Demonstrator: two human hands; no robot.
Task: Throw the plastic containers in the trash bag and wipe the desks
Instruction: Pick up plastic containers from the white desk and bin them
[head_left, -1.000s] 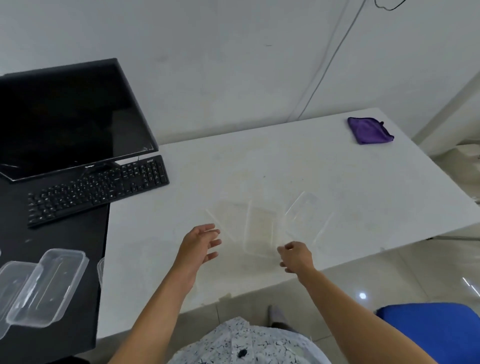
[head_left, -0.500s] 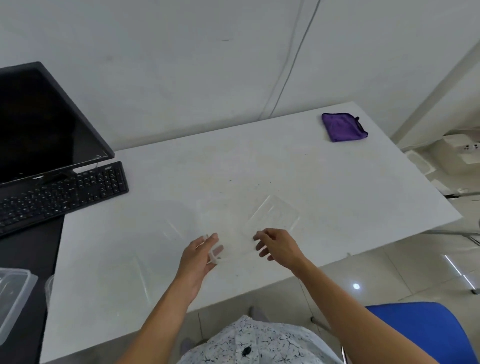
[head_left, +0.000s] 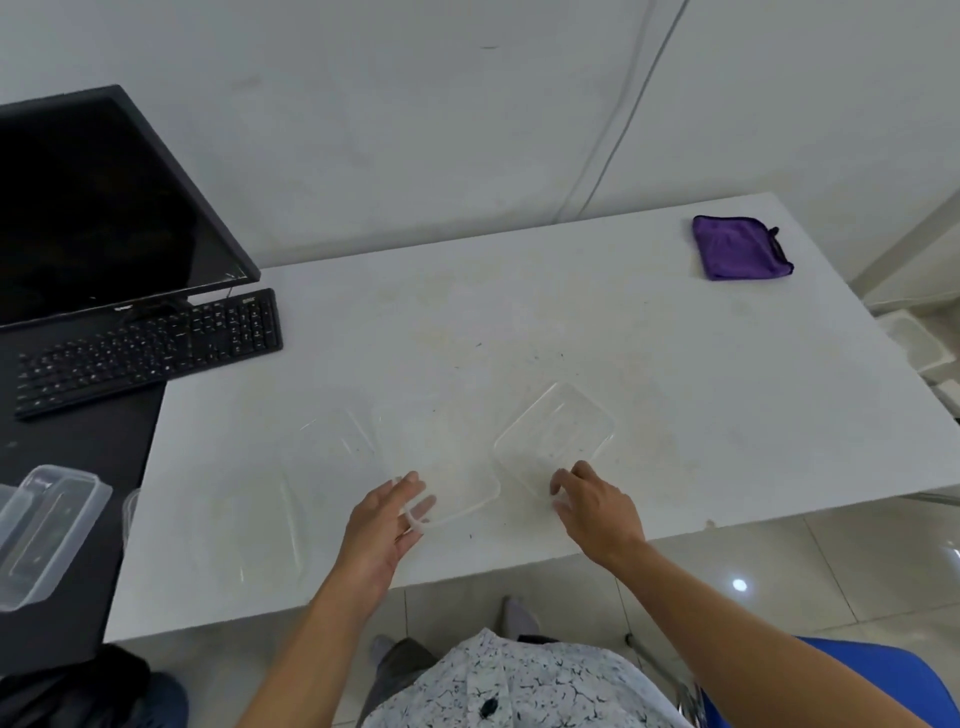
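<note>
Since half a second ago the two hands have drawn apart: the left hand (head_left: 388, 525) keeps its place at the middle clear container (head_left: 451, 480), while the right hand (head_left: 592, 506) has shifted rightward to the near end of the tilted clear container (head_left: 555, 434). The left hand's fingers (head_left: 415, 506) are spread and lie against the near left corner of the middle container, thumb above the rim; whether they clamp it cannot be told. The right hand's fingers curl loosely at the near edge of the tilted container, touching it, not closed around it.

Both containers rest near the front edge of the white desk (head_left: 623, 343). Two more faint clear pieces lie to the left: one (head_left: 337, 441) just beside the middle container, another (head_left: 249, 535) toward the front left corner. A purple cloth (head_left: 737, 254) sits at the far right corner. On the adjoining black desk (head_left: 83, 467) stand a monitor (head_left: 98, 208) and keyboard (head_left: 150, 353), with a lidded clear container (head_left: 47, 535) at its near edge.
</note>
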